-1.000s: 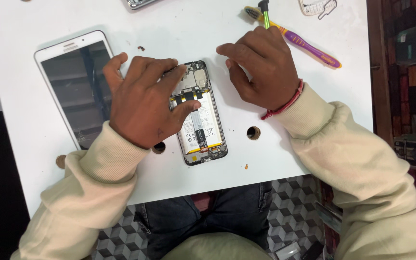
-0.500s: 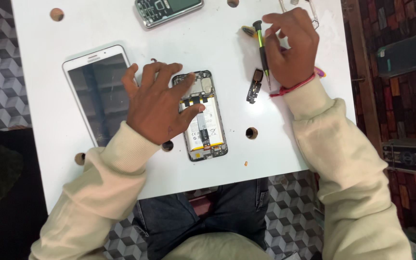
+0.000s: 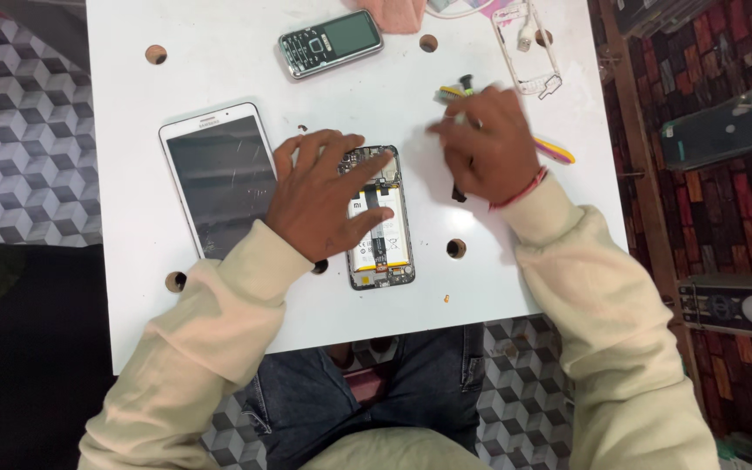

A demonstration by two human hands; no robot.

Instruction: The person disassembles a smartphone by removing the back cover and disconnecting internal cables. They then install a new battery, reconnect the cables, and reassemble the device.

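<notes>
We see right hand now closed around screwdriver, lifted off table; earlier fumbling there. Left hand stays spread, pinning opened phone beneath: tool ready.

Bright, even overhead light on white table; mild glare. Soft, short shadows under left hand and beside right hand. Right hand motion-blurred, tool tips above its knuckles smeared. Opened phone by left fingers sharp. Floor left of left sleeve dim.
</notes>
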